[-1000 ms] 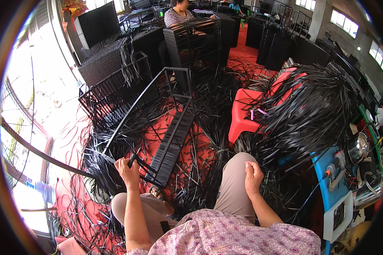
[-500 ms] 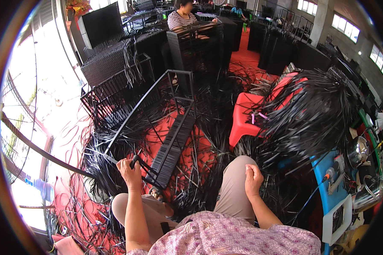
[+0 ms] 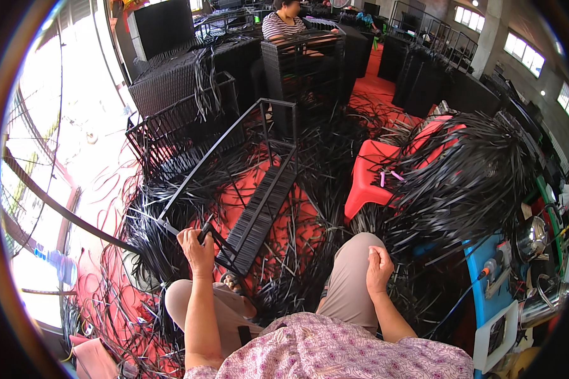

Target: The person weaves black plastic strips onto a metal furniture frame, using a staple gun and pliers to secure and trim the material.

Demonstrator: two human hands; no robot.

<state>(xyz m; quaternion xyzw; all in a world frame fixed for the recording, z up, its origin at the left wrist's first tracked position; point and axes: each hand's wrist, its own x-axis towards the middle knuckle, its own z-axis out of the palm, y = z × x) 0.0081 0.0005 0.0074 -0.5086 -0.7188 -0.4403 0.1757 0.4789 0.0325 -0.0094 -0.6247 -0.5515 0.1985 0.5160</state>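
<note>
Black metal frame (image 3: 234, 170), half woven with dark strips, lies tilted across the red floor (image 3: 234, 202) ahead of you, its near corner at your left hand (image 3: 196, 247) and its far end rising toward twelve o'clock. Since a second ago little has changed: the frame sits at the same slant, your left hand has stayed on that near corner, and your right hand (image 3: 379, 268) has stayed on your right knee; only your head has tipped slightly, so the whole scene sits a touch higher.

Your left hand is closed around a black strip (image 3: 205, 228) right at the frame's corner, fingers curled, forearm running straight up from six o'clock. Your right hand is curled into a loose fist, resting on the knee at about four o'clock from the frame; whether it holds anything cannot be told.

Loose black strips (image 3: 310, 252) litter the floor all round the frame. At two o'clock a thick bundle of strips (image 3: 468, 177) drapes over a red plastic stool (image 3: 373, 183). Woven black baskets (image 3: 183, 82) stand at eleven o'clock, and another person (image 3: 284, 22) sits beyond them at twelve.
</note>
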